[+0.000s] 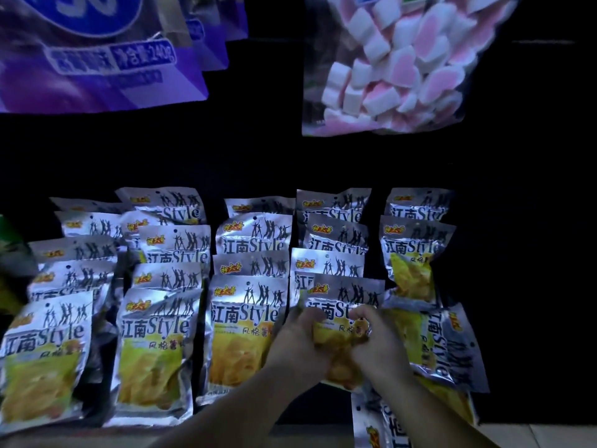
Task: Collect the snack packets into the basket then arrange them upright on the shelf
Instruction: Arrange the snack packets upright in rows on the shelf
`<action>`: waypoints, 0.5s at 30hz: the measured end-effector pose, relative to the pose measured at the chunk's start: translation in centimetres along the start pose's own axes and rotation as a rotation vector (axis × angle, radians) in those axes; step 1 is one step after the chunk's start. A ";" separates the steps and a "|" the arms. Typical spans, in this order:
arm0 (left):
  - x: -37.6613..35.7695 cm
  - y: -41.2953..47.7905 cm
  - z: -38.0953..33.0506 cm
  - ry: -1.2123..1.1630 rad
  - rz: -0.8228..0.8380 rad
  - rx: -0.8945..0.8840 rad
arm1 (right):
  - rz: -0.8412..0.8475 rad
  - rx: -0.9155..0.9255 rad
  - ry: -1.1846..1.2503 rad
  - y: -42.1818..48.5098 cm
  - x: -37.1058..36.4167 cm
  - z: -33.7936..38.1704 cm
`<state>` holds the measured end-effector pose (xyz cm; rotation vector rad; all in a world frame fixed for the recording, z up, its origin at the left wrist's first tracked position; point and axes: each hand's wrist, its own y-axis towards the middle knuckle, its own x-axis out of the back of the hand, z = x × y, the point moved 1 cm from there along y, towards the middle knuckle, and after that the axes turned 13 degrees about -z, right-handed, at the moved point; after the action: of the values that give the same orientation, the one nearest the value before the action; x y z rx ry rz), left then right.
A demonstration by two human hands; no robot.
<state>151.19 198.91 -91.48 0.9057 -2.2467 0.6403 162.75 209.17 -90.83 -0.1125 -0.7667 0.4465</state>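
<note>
Both hands are closed on one snack packet. The left hand (298, 345) curls round its lower left edge and the right hand (379, 345) pinches its lower right, crumpling the foil between them. The held packet (345, 302) stands at the front of the fourth column on the shelf (310, 412), face out, with its top leaning a little to the left. I judge this to be the arranging step, one packet being set upright at the head of its row.

To do it well, the base should go down flat first. The squeeze can then ease so the foil springs back and the packet stands on its own bottom seam, not on a crease. It wants to lean back lightly against the packet behind (326, 265) and line up with the front packet (245, 321) of the neighbouring column.

The trouble lies just to the right, where a sideways packet (452, 350) lies tilted against that column and a loose packet (371, 425) hangs low by the right forearm. Either could slide if the wrist brushes it, so the hands should let go upward rather than sweep sideways. That last column probably needs straightening next.

The basket is not in view. A marshmallow bag (394, 66) and purple packs (97, 53) hang above, well clear.
</note>
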 end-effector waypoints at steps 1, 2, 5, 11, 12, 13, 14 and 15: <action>-0.2 0.4 0.0 -0.009 0.013 0.027 | -0.010 0.008 -0.001 0.2 -0.2 -0.3; -0.4 0.7 0.1 -0.039 0.013 0.046 | -0.017 0.013 0.000 0.4 -0.5 -0.6; -0.8 1.0 0.0 -0.084 0.024 0.102 | -0.016 0.000 -0.003 0.7 -1.1 -1.2; -0.7 0.8 0.3 -0.192 0.057 0.110 | 0.026 -0.022 -0.020 0.9 -1.8 -1.5; -0.5 0.8 0.4 -0.223 0.059 0.112 | 0.042 -0.021 -0.009 0.8 -1.9 -1.6; -0.3 0.7 0.5 -0.232 0.063 0.109 | 0.053 -0.025 0.008 0.7 -2.1 -1.6; -0.1 0.7 0.7 -0.235 0.053 0.091 | 0.063 -0.024 0.015 0.6 -2.2 -1.6; 0.0 0.7 0.9 -0.196 0.029 0.069 | 0.072 -0.023 0.020 0.4 -2.4 -1.5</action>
<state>150.33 198.78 -92.26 1.0095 -2.4274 0.6712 162.16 208.64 -93.56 -0.1664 -0.7495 0.5038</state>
